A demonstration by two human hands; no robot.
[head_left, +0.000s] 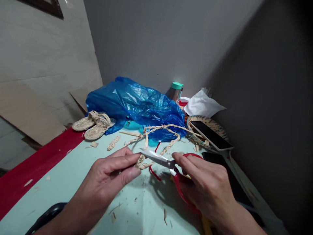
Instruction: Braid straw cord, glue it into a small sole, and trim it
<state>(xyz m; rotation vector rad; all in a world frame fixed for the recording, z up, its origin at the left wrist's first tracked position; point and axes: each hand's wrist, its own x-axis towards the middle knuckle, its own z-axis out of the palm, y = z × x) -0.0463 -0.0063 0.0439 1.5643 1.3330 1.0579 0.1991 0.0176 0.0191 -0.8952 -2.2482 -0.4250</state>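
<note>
Between thumb and fingers, my left hand [110, 176] pinches the end of a braided straw cord [142, 162] above the table. The cord loops back across the tabletop toward the blue bag and the basket. Red-handled scissors [160, 159] are gripped in my right hand [205, 179], their blades pointing left and touching or nearly touching the braid by my left fingertips. Whether the blades are fully closed I cannot tell. A red yarn piece [154, 173] shows just below the braid.
A crumpled blue plastic bag [137, 101] lies at the back. Two small woven straw slippers [96, 125] sit at left. On the right, a phone [211, 134] rests on a woven basket [195, 143], near a bottle [176, 92] and white paper [201, 103]. Straw scraps litter the pale table [137, 209].
</note>
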